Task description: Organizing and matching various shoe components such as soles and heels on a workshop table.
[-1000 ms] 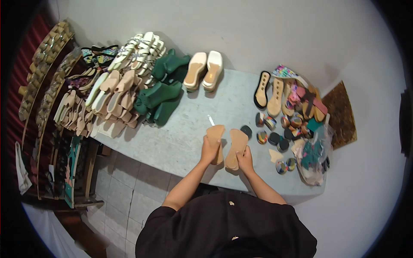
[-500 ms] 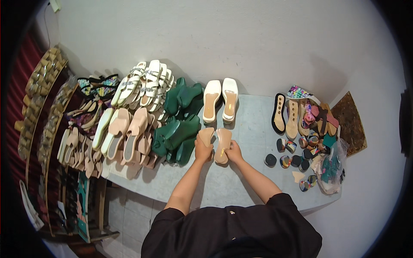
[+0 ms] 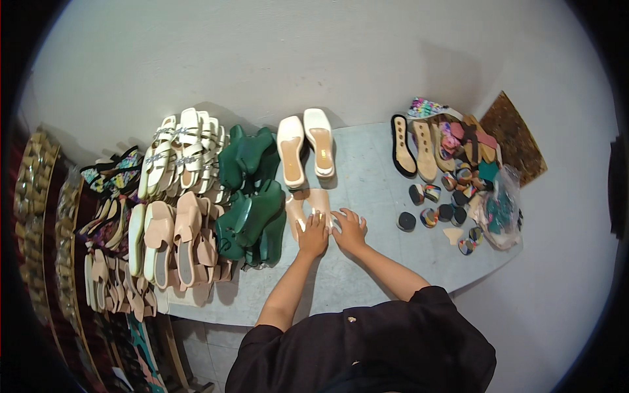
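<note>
A grey table [image 3: 373, 170] stretches before me. Clocked from the person's left hand [image 3: 313, 234], green shoe forms [image 3: 263, 208] crowd ten o'clock, cream shoe soles [image 3: 291, 147] lie at twelve, tan insoles [image 3: 320, 198] around half past eleven. That hand spreads open over the insoles; the right hand [image 3: 350, 232], at three, is open too, contact with them unclear.

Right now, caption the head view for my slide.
Left hand on tan insoles, right hand beside them, on a pale table between green shoe lasts and small scattered blocks.
</note>
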A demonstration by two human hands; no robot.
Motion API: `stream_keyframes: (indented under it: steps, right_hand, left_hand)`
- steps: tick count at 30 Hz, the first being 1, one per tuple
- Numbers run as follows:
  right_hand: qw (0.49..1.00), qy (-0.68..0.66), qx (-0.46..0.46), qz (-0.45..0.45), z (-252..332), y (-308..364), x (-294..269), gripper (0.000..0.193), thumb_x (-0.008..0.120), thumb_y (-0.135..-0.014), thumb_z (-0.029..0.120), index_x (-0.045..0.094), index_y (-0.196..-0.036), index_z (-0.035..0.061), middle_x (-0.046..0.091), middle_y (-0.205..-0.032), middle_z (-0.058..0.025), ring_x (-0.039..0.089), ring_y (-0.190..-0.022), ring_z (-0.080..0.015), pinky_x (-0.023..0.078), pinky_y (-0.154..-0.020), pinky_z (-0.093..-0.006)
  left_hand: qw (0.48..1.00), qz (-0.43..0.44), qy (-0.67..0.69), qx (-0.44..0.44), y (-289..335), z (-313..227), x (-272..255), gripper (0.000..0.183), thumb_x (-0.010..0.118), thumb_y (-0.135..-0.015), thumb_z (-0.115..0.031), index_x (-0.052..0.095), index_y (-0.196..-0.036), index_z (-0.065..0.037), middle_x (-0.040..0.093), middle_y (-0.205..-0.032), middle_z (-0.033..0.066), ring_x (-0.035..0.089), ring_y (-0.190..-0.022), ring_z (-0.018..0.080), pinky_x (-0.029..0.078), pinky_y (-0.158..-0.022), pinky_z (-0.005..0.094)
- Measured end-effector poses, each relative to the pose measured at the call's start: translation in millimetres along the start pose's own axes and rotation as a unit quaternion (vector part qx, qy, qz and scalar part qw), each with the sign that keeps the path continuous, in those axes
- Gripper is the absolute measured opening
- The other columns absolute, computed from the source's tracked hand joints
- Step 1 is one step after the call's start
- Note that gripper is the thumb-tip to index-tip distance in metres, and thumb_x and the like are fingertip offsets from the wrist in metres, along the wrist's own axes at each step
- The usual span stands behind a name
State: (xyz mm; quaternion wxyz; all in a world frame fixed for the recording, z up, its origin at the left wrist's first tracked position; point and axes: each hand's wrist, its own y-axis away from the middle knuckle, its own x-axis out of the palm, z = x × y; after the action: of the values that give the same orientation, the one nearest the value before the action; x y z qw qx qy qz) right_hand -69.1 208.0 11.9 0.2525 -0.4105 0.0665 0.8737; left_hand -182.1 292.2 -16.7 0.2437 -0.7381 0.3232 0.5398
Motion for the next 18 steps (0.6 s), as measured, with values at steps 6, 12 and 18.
stream_keyframes:
  steps: [6,12,18]
  right_hand:
    - [0.997,-0.006,0.008,-0.075,-36,50,-63,0.039,0.066,-0.071,0.018,0.059,-0.109,0.0181,0.050,-0.117,-0.0078,0.042,-0.114,-0.0252,0.024,-0.095,-0.0471]
    - [0.987,-0.052,0.097,-0.119,-103,96,-124,0.023,0.067,-0.075,0.019,0.061,-0.096,0.0114,0.060,-0.089,-0.0054,0.055,-0.090,-0.0194,0.028,-0.090,-0.0396]
    - [0.945,-0.195,0.179,-0.189,-163,128,-174,0.052,0.066,-0.073,0.012,0.045,-0.120,0.0111,0.062,-0.096,-0.0045,0.058,-0.089,-0.0164,0.028,-0.088,-0.0420]
  left_hand:
    - [0.998,-0.002,-0.026,-0.055,-4,-16,-2,0.045,0.042,-0.089,-0.030,0.042,-0.132,-0.015,0.038,-0.139,0.0066,0.029,-0.131,0.0283,0.010,-0.099,0.0689]
    - [0.959,-0.233,0.129,-0.099,5,-67,14,0.020,0.054,-0.087,-0.031,0.061,-0.094,-0.014,0.053,-0.113,0.0039,0.041,-0.116,0.0245,0.019,-0.092,0.0611]
    - [0.941,-0.205,0.252,-0.091,16,-180,35,0.016,0.050,-0.087,-0.022,0.055,-0.098,-0.012,0.054,-0.108,0.0040,0.044,-0.107,0.0238,0.019,-0.092,0.0533]
